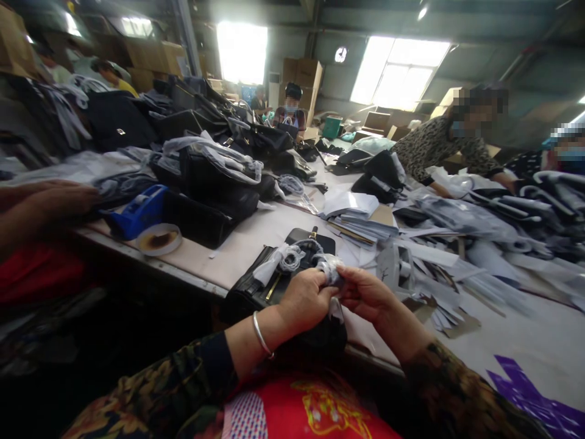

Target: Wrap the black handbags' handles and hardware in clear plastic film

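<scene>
A black handbag (pixel 249 283) with a gold zipper lies at the table edge in front of me. Its strap is coiled and partly wrapped in white plastic (pixel 269 266). Over the bag, my left hand (pixel 307 300) is closed on a plastic-wrapped part of the strap (pixel 329 268). My right hand (pixel 365 294) pinches the same wrapped part from the right, its fingertips close to my left hand's. Some loose white wrap hangs below the fingers.
A blue tape dispenser (pixel 144 212) and a tape roll (pixel 159 239) sit left, near another person's hands (pixel 50 204). Black bags (pixel 214 177) are piled behind. Papers (pixel 361 213), a white dispenser (pixel 395 265) and purple plastic (pixel 534 390) lie right. Co-workers stand across the table.
</scene>
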### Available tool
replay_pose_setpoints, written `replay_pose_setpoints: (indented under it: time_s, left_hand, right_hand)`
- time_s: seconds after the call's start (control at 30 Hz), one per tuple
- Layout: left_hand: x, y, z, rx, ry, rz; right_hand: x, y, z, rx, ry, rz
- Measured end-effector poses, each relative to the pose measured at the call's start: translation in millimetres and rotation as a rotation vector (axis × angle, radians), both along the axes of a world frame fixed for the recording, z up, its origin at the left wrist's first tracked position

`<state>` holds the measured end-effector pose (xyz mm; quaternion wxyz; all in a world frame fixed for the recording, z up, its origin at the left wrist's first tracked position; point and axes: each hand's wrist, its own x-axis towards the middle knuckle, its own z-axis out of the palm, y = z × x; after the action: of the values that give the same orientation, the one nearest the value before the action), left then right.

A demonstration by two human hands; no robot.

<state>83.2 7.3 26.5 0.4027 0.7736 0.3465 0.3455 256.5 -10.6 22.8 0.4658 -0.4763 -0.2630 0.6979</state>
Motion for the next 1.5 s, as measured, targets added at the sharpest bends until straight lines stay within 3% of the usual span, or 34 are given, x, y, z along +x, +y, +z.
replay_pose_setpoints:
  time_s: [0.07, 0.13, 0.2, 0.27, 0.33, 0.4, 0.5, 0.57, 0.73, 0.87, 1.0, 1.13, 1.27, 1.4, 1.5]
  left_hand:
    - [0, -1, -1.5, -0.113, -0.01, -0.02]
    - [-1, 1, -1.0, -0.383, -0.047, -0.051]
    - [-1, 4, 1.3, -0.742, -0.141, -0.063]
    - [0, 9, 3.9, -0.985, -0.257, -0.024]
    - [4, 11, 4.8, -1.018, -0.319, 0.039]
    - [9, 11, 2.9, -0.937, -0.325, 0.102]
    - [15, 8, -4.1, -0.811, -0.354, 0.19]
    - [17, 7, -9.8, -0.748, -0.376, 0.236]
    - [15, 14, -19.0, -0.649, -0.315, 0.265]
    - [10, 18, -15.1, -0.702, -0.297, 0.239]
    - [8, 14, -9.8, -0.816, -0.342, 0.13]
    - [8, 7, -14.2, -0.699, -0.271, 0.065]
    - [10, 1, -12.9, -0.473, -0.105, 0.126]
    - [13, -3, -1.3, -0.262, 0.095, 0.121]
    - [13, -5, -1.9, -0.161, 0.19, 0.056]
  right_hand:
    - [-4, -2, -2.0, 0.028, -0.052, -0.03]
    - [-4, -4, -3.0, 0.116, -0.196, 0.003]
    - [-1, -6, -3.3, 0.273, -0.45, 0.061]
    - [1, -6, -2.7, 0.449, -0.785, 0.1]
    - [0, -6, -0.3, 0.587, -1.137, 0.143]
    - [-7, -8, 4.0, 0.647, -1.466, 0.204]
    - [-24, -12, 10.5, 0.577, -1.831, 0.325]
    - [-34, -15, 12.0, 0.514, -1.919, 0.385]
    - [-38, -19, 5.8, 0.5, -1.759, 0.385]
    - [-22, -11, 1.6, 0.519, -1.325, 0.229]
    - [-8, -1, 2.3, 0.223, -0.652, -0.019]
    - [-7, 4, 3.5, -0.057, -0.155, 0.034]
    - [-15, 7, 3.7, -0.144, -0.052, -0.048]
    - [-18, 6, 5.3, -0.024, -0.139, -0.12]
    - [-10, 5, 6.7, 0.078, -0.266, -0.182]
